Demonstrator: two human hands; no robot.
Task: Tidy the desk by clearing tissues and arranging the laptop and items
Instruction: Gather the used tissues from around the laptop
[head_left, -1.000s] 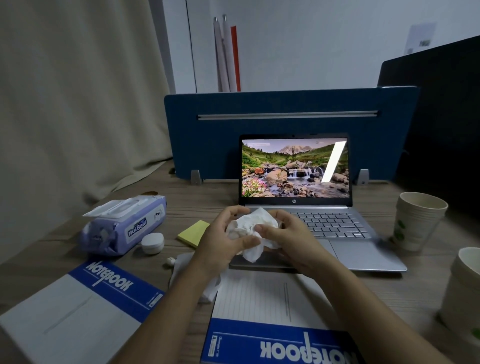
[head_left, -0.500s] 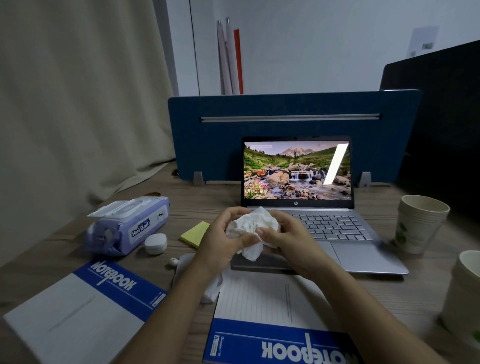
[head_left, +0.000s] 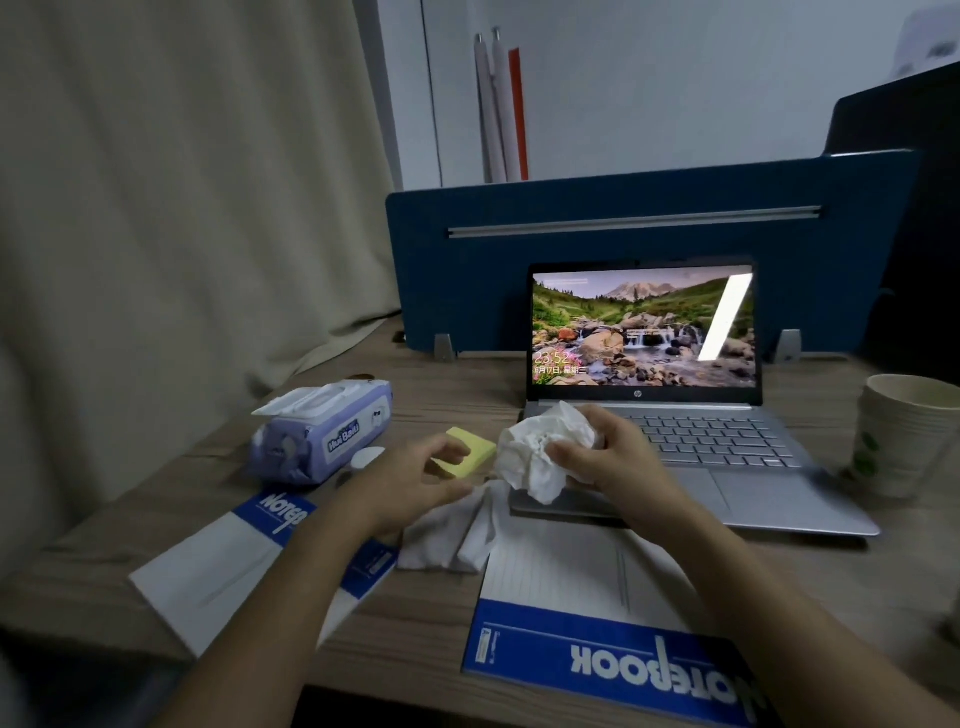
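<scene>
Stacked paper cups (head_left: 904, 441) beside laptop (head_left: 675, 415)

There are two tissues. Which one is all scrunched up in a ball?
The crumpled tissue in the right hand, held up in front of the laptop. The other tissue lies spread out flat on the desk beside the left hand.

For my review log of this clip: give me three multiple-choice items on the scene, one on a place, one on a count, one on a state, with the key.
1. Where does the flat tissue lie?
A. on the keyboard
B. on the desk between the two notebooks
C. inside a cup

2. How many blue-and-white notebooks show?
A. one
B. two
C. four

3. The laptop is:
A. open, screen lit
B. closed
C. open, screen dark

Key:
1 B, it lies left of the near notebook.
2 B, another notebook lies at left.
3 A, a landscape shows.
</scene>
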